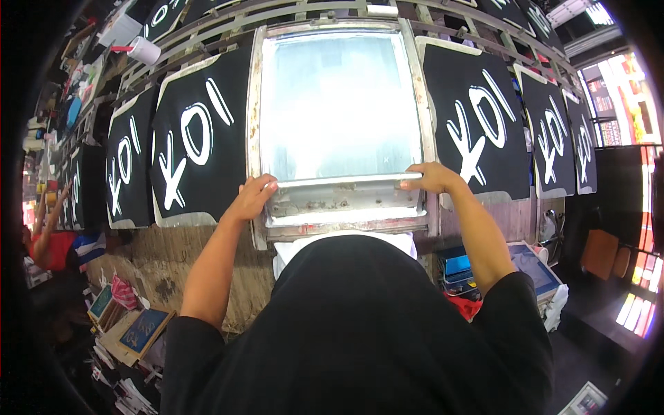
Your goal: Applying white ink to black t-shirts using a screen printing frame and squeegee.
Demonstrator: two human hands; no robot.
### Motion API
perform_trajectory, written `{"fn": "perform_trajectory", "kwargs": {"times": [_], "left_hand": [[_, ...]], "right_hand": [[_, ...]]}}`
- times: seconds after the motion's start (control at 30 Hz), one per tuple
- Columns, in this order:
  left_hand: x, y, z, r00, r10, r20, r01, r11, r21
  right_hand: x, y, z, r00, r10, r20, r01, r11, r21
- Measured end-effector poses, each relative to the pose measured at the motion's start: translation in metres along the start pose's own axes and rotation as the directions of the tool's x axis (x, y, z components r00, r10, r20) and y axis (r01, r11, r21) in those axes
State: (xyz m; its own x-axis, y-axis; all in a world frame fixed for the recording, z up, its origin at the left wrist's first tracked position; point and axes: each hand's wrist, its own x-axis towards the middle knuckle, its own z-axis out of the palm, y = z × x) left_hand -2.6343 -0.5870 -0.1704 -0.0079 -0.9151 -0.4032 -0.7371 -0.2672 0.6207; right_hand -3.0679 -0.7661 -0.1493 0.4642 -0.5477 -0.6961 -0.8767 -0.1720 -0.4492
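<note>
A screen-printing frame (pixel 254 117) lies flat in front of me, its pale mesh (pixel 339 104) shining with glare. Across its near end rests a wide squeegee (pixel 339 195), grey and stained. My left hand (pixel 253 197) is closed around the squeegee's left end, and my right hand (pixel 434 179) grips its right end. White ink (pixel 304 219) streaks the frame just below the squeegee. Whatever lies beneath the screen is hidden. Black fabric pieces with white lettering flank the frame, one to the left (pixel 228 149) and one to the right (pixel 436 83).
More printed black pieces (pixel 128 104) stretch along the table on both sides. Metal rails (pixel 207 41) run behind the frame. A white cup (pixel 145 51) stands at the far left. Smaller screens (pixel 144 329) lie low on the left. Another person (pixel 54 249) is at the left edge.
</note>
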Motion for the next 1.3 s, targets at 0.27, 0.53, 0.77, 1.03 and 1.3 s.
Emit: {"fn": "perform_trajectory", "kwargs": {"times": [0.27,0.53,0.77,1.03,1.3], "left_hand": [[0.035,0.007,-0.024,0.999,0.002,0.032,0.001,0.997,-0.081],[0.189,0.039,-0.160,0.904,0.367,-0.219,-0.258,0.877,0.406],[0.314,0.038,-0.198,0.907,0.280,-0.314,-0.115,0.882,0.456],[0.306,0.054,-0.196,0.964,0.066,-0.257,0.058,0.893,0.447],[0.148,0.025,-0.075,0.950,0.147,-0.276,-0.001,0.884,0.467]], "right_hand": [[0.018,0.010,-0.026,0.998,-0.058,0.025,0.058,0.998,0.014],[0.103,-0.035,-0.181,0.742,-0.327,-0.585,0.238,0.944,-0.227],[0.211,-0.064,-0.256,0.689,-0.352,-0.634,0.119,0.917,-0.380],[0.214,-0.081,-0.255,0.855,-0.162,-0.492,-0.058,0.914,-0.402],[0.105,-0.026,-0.070,0.687,-0.358,-0.633,0.079,0.902,-0.425]]}}
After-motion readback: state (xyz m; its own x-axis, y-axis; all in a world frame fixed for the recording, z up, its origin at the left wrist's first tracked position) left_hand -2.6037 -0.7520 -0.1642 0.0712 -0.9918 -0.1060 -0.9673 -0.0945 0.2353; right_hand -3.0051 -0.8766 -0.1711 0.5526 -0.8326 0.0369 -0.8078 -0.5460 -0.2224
